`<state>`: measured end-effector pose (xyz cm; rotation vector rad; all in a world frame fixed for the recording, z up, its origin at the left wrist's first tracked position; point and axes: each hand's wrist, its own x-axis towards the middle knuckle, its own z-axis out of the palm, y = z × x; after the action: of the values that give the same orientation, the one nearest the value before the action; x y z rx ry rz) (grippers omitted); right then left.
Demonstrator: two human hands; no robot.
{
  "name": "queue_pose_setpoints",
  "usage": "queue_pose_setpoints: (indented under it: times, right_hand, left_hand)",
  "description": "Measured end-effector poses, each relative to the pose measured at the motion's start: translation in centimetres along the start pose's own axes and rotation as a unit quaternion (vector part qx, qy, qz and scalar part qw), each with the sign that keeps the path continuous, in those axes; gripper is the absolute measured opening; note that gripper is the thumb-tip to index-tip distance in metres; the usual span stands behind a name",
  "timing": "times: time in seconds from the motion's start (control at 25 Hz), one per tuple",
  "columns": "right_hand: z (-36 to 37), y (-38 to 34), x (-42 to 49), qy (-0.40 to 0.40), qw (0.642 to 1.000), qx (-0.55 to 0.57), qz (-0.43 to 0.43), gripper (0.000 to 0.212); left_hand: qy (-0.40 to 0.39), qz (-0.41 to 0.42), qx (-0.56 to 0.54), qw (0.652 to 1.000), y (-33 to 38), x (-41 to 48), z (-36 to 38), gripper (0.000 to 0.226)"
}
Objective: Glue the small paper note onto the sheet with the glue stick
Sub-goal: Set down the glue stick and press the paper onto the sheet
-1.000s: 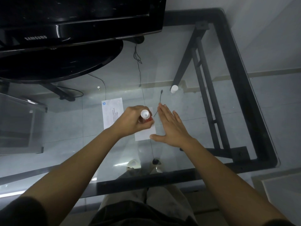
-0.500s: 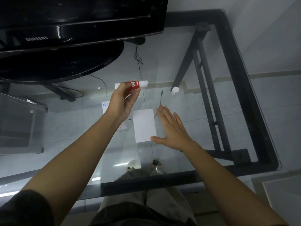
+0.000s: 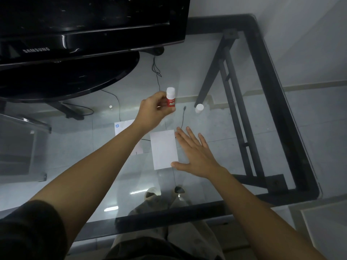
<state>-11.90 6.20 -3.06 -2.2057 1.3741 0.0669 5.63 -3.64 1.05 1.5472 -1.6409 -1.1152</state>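
My left hand [image 3: 153, 109] grips a red glue stick [image 3: 170, 99] with a white end pointing away from me, held above the glass table beyond the papers. A small white paper note [image 3: 163, 149] lies flat on the glass. My right hand [image 3: 195, 152] rests flat and open at the note's right edge, thumb near its lower right corner. A larger sheet [image 3: 124, 127] with a blue logo lies to the left, mostly hidden under my left forearm. The white glue cap [image 3: 199, 108] stands on the glass further right.
A black Samsung monitor [image 3: 84, 25] on a round base [image 3: 71, 77] fills the far left. A thin black cable [image 3: 183, 117] runs across the glass near the note. The table's dark frame [image 3: 272, 91] borders the right and near sides.
My left hand lifted the glue stick off the note and carried it away and to the right, turning it from sideways to upright. My right hand stayed beside the note.
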Motion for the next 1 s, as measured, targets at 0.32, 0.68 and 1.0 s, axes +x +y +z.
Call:
queue_pose_setpoints:
  times: [0.32,0.68,1.0]
  right_hand:
    - [0.4,0.0,0.2,0.001,1.0,-0.005,0.005,0.093]
    - [0.3,-0.1,0.3,-0.005,1.0,-0.002,0.0,0.093]
    - [0.0,-0.2,0.2,-0.009,1.0,-0.009,0.006,0.093]
  left_hand:
    - [-0.017,0.076,0.133,0.988,-0.2,1.7,1.0,0.035]
    - [-0.047,0.041,0.217,0.974,-1.5,-4.2,-1.8,0.041]
    - [-0.085,-0.036,0.258,0.962,-2.9,-7.1,-1.4,0.034]
